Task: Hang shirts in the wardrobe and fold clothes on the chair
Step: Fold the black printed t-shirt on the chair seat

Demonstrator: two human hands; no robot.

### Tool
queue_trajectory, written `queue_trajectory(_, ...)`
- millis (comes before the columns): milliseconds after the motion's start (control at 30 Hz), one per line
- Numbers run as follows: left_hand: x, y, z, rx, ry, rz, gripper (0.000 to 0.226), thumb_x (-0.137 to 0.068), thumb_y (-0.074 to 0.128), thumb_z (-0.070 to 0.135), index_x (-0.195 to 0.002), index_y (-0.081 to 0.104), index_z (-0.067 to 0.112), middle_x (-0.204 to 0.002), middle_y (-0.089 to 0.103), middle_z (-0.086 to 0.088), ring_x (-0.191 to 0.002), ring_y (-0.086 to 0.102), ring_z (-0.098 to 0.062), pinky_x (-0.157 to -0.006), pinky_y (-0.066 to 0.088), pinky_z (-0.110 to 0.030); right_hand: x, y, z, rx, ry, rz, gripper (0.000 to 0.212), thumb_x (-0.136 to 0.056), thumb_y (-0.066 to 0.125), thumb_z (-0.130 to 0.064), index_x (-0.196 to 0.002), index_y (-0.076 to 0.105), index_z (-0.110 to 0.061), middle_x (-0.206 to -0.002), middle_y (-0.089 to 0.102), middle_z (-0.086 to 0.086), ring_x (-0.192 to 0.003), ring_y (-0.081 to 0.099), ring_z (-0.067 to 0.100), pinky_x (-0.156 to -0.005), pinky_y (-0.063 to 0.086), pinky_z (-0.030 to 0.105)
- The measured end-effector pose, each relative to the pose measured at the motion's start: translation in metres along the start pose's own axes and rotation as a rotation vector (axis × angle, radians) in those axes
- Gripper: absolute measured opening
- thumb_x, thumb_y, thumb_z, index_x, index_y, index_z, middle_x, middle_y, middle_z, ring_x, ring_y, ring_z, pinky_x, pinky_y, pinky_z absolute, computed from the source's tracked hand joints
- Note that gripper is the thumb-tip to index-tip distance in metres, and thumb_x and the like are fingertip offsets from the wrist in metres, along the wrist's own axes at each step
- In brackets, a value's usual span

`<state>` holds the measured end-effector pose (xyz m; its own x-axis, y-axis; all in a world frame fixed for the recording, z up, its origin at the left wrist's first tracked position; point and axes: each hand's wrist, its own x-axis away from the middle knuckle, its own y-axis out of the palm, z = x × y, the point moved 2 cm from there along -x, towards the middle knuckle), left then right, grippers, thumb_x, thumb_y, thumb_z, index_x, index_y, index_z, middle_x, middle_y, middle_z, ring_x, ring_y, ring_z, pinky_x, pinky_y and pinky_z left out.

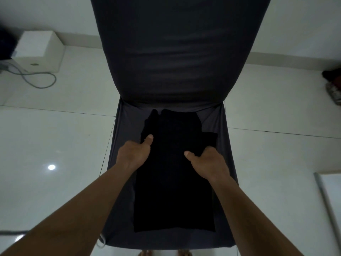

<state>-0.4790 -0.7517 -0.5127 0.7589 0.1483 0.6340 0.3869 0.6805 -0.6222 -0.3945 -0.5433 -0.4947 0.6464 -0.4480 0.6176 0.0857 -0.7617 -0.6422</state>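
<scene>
A black garment [171, 174] lies flat and partly folded lengthwise on the seat of a chair [121, 126] covered in dark grey fabric. My left hand [133, 154] grips the garment's left edge, thumb on top and fingers tucked under. My right hand [208, 163] grips its right side the same way, just below a sleeve that sticks out to the right. The fingers of both hands are hidden beneath the cloth. The chair's tall backrest [177, 52] rises straight ahead.
White tiled floor surrounds the chair. A white box [39, 48] and a grey cable [36, 78] lie at the back left. Some dark items [333, 85] sit at the far right edge. A white panel with a metal edge [328, 209] lies at the lower right.
</scene>
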Motion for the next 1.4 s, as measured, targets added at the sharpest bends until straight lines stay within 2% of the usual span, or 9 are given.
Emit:
queue_trajectory(167, 0.021, -0.009, -0.021, 0.023, -0.068, -0.252, 0.059, -0.086, 0.066, 0.058, -0.112, 0.067, 0.005, -0.1, 0.07, -0.009, -0.082, 0.064, -0.018, -0.059, 0.048, -0.024, 0.017, 0.002, 0.017, -0.24, -0.062, -0.186, 0.03, -0.096, 0.065, -0.036, -0.122, 0.062, -0.022, -0.089, 0.061, -0.013, -0.078, 0.058, 0.001, -0.062, 0.042, 0.013)
queue_trajectory(500, 0.048, -0.03, -0.035, -0.25, -0.149, -0.682, 0.031, -0.082, 0.078, 0.042, -0.101, 0.071, 0.018, -0.088, 0.073, 0.008, -0.073, 0.065, -0.003, -0.068, 0.044, -0.02, 0.03, -0.03, 0.031, 0.035, 0.205, -0.528, 0.025, -0.088, 0.076, -0.027, -0.107, 0.065, -0.015, -0.106, 0.068, 0.002, -0.088, 0.062, 0.015, -0.067, 0.052, 0.026)
queue_trajectory(567, 0.046, -0.033, -0.031, -0.346, -0.158, -0.644, 0.045, -0.078, 0.079, 0.05, -0.108, 0.069, 0.018, -0.097, 0.072, 0.005, -0.074, 0.066, -0.005, -0.065, 0.045, -0.021, 0.026, -0.031, 0.029, 0.077, 0.177, -0.494, 0.036, -0.087, 0.076, -0.042, -0.106, 0.065, -0.014, -0.105, 0.069, 0.002, -0.086, 0.064, 0.014, -0.066, 0.052, 0.026)
queue_trajectory(667, 0.039, -0.032, -0.013, -0.329, -0.018, -0.29, 0.071, -0.08, 0.075, 0.052, -0.132, 0.054, 0.008, -0.119, 0.067, -0.013, -0.095, 0.068, -0.023, -0.067, 0.046, -0.029, 0.011, -0.029, 0.021, 0.053, 0.032, -0.108, 0.053, -0.087, 0.067, -0.06, -0.105, 0.06, -0.011, -0.104, 0.067, 0.008, -0.099, 0.067, 0.026, -0.065, 0.048, 0.027)
queue_trajectory(767, 0.043, -0.021, 0.015, -0.217, 0.352, 0.132, 0.02, -0.088, 0.065, 0.034, -0.103, 0.057, 0.024, -0.099, 0.069, -0.003, -0.097, 0.065, -0.026, -0.076, 0.045, -0.03, 0.0, -0.019, 0.009, 0.02, -0.069, 0.123, 0.072, -0.09, 0.067, -0.052, -0.139, 0.044, -0.004, -0.134, 0.056, 0.016, -0.125, 0.055, 0.034, -0.098, 0.05, 0.039)
queue_trajectory(833, 0.045, -0.003, 0.03, -0.14, 0.502, 0.061, 0.003, -0.089, 0.065, 0.026, -0.089, 0.066, 0.029, -0.084, 0.07, 0.007, -0.085, 0.067, -0.015, -0.077, 0.051, -0.027, -0.007, -0.013, 0.002, -0.068, -0.082, 0.125, 0.073, -0.091, 0.071, -0.042, -0.143, 0.04, -0.002, -0.137, 0.055, 0.015, -0.123, 0.056, 0.033, -0.098, 0.049, 0.034)
queue_trajectory(1000, 0.039, 0.034, 0.041, -0.204, 0.489, -0.16, 0.031, -0.095, 0.063, 0.03, -0.126, 0.067, 0.028, -0.114, 0.07, 0.002, -0.099, 0.063, -0.014, -0.083, 0.047, -0.02, -0.02, -0.009, -0.009, -0.241, -0.024, 0.072, 0.029, -0.085, 0.076, -0.017, -0.106, 0.067, 0.002, -0.105, 0.071, 0.017, -0.069, 0.061, 0.018, -0.07, 0.057, 0.032)
queue_trajectory(1300, 0.046, 0.035, 0.046, -0.221, 0.415, -0.087, 0.041, -0.094, 0.063, 0.034, -0.134, 0.061, 0.028, -0.126, 0.067, -0.003, -0.107, 0.064, -0.018, -0.088, 0.053, -0.027, -0.014, -0.005, -0.016, -0.158, -0.208, 0.182, 0.029, -0.089, 0.063, -0.007, -0.117, 0.062, -0.012, -0.095, 0.061, -0.002, -0.088, 0.064, 0.018, -0.077, 0.054, 0.029)
queue_trajectory(1400, 0.05, 0.035, 0.045, -0.201, 0.395, -0.089, 0.039, -0.097, 0.058, 0.034, -0.135, 0.06, 0.028, -0.124, 0.068, -0.002, -0.101, 0.064, -0.017, -0.084, 0.054, -0.026, -0.019, -0.002, -0.017, -0.255, -0.173, 0.129, 0.034, -0.09, 0.064, -0.008, -0.123, 0.056, -0.009, -0.092, 0.059, -0.002, -0.073, 0.056, 0.007, -0.058, 0.046, 0.019)
